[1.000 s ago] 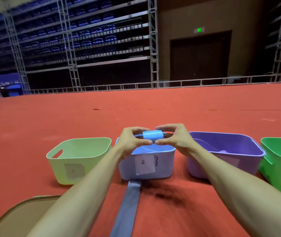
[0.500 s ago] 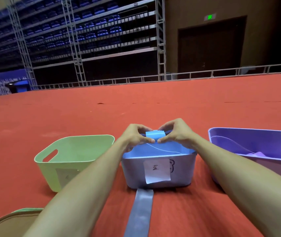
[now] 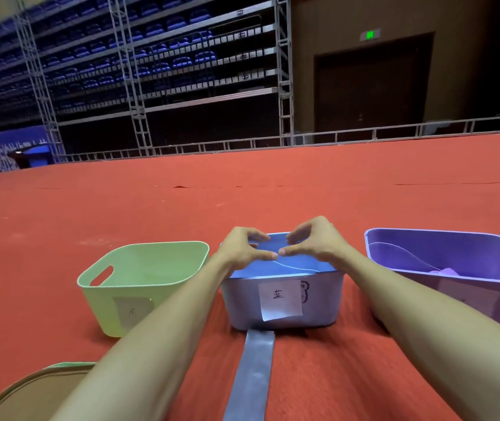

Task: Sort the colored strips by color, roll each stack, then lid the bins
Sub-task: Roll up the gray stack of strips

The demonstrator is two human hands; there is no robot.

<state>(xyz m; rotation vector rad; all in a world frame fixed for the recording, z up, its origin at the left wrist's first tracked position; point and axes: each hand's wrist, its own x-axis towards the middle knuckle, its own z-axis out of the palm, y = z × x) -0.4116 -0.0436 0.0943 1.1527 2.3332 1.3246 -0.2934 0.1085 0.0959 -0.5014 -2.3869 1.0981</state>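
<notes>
head: 3 bins (image 3: 139, 270), 1 grey strip (image 3: 253, 375); left hand (image 3: 242, 250), right hand (image 3: 317, 246) over blue bin (image 3: 318, 302), grip unclear

Three bins (image 3: 103, 311) (image 3: 318, 302) (image 3: 461, 250), two hands (image 3: 242, 250) (image 3: 315, 244)

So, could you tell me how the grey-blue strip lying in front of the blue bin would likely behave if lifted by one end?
The strip lies flat along the carpet, so it is probably floppy and would droop. Long, narrow and thin-looking, it likely weighs little. Its sheen hints it may be slippery.
</notes>
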